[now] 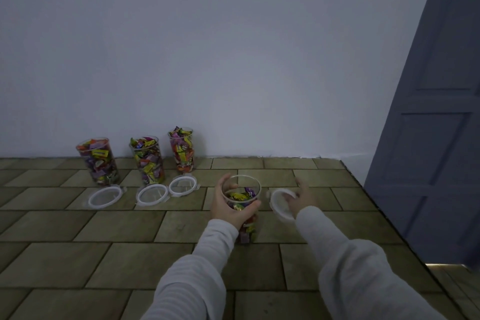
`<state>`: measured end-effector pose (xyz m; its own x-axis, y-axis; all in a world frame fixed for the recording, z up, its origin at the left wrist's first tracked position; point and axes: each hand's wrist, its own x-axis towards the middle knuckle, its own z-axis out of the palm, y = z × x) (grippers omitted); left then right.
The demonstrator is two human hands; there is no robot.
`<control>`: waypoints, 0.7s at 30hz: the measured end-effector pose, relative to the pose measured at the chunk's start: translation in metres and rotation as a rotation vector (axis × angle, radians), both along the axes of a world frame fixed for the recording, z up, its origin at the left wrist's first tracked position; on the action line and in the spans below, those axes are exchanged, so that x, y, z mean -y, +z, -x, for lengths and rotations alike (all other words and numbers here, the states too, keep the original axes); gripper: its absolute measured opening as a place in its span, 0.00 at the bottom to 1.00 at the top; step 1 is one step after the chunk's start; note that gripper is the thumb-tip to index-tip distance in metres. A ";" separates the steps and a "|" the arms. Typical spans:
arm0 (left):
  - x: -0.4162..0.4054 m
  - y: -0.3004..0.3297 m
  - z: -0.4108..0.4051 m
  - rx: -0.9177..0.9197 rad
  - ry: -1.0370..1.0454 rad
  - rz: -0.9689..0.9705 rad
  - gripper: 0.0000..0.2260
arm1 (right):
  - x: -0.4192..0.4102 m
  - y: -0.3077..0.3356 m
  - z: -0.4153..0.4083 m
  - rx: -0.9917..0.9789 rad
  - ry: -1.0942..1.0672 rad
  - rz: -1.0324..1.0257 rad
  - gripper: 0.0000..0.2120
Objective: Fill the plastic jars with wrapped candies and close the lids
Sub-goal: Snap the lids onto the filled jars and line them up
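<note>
The left hand wraps around a clear jar that stands on the floor. Its fingers curl around the far side of the jar and the thumb presses the near side, just under the open top. The jar sits near the middle of the view. It has candies inside, and they do not reach the top.

Just beside the jar, at 3 o'clock from it, the right hand holds a white lid. The lid is tilted, with one edge up. The fingers of this hand are partly behind the lid, so I cannot tell just how they lie. The lid and the jar do not touch.

Three more jars stand in a row by the wall, at 10 o'clock from the held jar. The left jar, the middle jar and the right jar are all full of candies to the top, and all are open. In front of each one a lid lies flat on the floor: the left lid, the middle lid and the right lid.

A dark door stands at the right side. Both arms wear light sleeves.
</note>
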<state>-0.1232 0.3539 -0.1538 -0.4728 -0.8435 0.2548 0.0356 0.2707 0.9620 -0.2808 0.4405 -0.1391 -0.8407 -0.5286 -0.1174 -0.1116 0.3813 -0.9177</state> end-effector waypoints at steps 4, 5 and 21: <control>0.001 0.000 0.002 -0.007 0.021 0.009 0.37 | 0.007 0.026 -0.010 -0.087 0.013 0.271 0.13; 0.001 -0.001 0.003 -0.007 0.028 0.015 0.37 | 0.009 0.031 -0.015 -0.158 0.047 0.327 0.12; -0.004 0.007 0.003 0.062 0.061 -0.012 0.35 | 0.018 0.019 -0.041 -0.848 0.617 0.511 0.16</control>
<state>-0.1258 0.3581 -0.1469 -0.4350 -0.8741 0.2164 -0.0404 0.2590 0.9650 -0.2396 0.4226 -0.1203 -0.1315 -0.6984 0.7035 -0.8006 -0.3437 -0.4908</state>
